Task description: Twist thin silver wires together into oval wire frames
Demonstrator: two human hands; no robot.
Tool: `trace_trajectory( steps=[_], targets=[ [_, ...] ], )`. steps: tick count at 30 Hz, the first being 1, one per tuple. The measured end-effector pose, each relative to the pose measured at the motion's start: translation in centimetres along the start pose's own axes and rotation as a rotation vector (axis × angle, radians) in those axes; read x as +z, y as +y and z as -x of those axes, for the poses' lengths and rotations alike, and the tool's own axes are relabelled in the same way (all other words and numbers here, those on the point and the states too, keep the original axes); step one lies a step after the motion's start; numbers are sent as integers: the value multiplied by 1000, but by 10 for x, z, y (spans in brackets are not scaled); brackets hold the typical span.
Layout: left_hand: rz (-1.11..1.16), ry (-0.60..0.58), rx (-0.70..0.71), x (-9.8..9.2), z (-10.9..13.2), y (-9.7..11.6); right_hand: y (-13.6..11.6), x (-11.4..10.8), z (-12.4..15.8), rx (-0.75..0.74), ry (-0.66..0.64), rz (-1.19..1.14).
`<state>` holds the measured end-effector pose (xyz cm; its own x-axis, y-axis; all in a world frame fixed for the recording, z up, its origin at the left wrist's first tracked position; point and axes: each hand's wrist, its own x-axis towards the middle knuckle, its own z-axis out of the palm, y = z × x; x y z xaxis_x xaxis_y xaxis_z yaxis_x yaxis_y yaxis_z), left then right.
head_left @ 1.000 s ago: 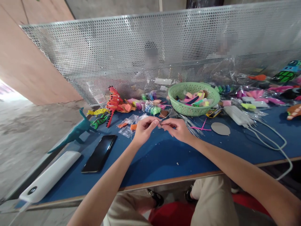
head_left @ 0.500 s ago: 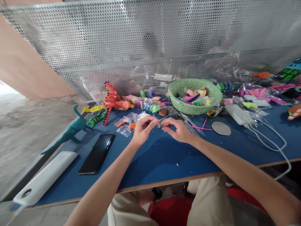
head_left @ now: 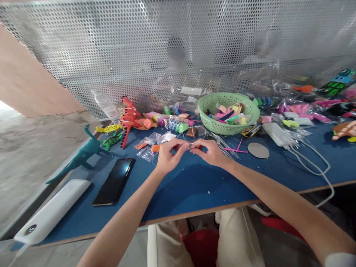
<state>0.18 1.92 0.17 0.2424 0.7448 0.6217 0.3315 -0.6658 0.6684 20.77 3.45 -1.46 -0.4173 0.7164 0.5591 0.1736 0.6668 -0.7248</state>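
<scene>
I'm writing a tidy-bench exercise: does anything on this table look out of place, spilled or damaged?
Nothing looks spilled or plainly damaged. A white scrap lies loose on the blue tabletop, like litter, and a white cable at right droops over the front edge, where it might snag.

A thin, pale wire (head_left: 205,131) bows in a loose loop just beyond the fingers — and a small dark bit (head_left: 190,146), too tiny for me to make out, sits between left hand (head_left: 170,154) and right hand (head_left: 210,152).
</scene>
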Motion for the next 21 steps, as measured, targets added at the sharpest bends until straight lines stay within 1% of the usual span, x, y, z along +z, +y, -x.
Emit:
trace_trajectory(
  steps=[3,4,6,8,10,13,15,16,18,21],
  targets=[
    [-253,-17,265,0,2,4,9,0,-3,34,-21,29],
    [-298,-24,325,1,2,4,13,0,-5,33,-29,30],
    [-358,-20,377,3,2,3,19,0,-7,27,-59,18],
    [-402,3,372,4,2,1,24,-1,-10,24,-87,47],
    [-431,24,346,3,1,-1,29,-5,-12,19,-78,106],
    [-443,43,323,2,0,-4,35,-13,-14,40,0,176],
    [-434,60,327,2,0,-5,36,-19,-14,73,62,176],
    [-426,71,330,2,0,-5,35,-21,-13,79,73,172],
    [-407,96,323,2,1,-5,30,-24,-12,54,32,156],
    [-364,119,267,4,3,-2,18,-21,-10,-35,-104,122]
  ],
)
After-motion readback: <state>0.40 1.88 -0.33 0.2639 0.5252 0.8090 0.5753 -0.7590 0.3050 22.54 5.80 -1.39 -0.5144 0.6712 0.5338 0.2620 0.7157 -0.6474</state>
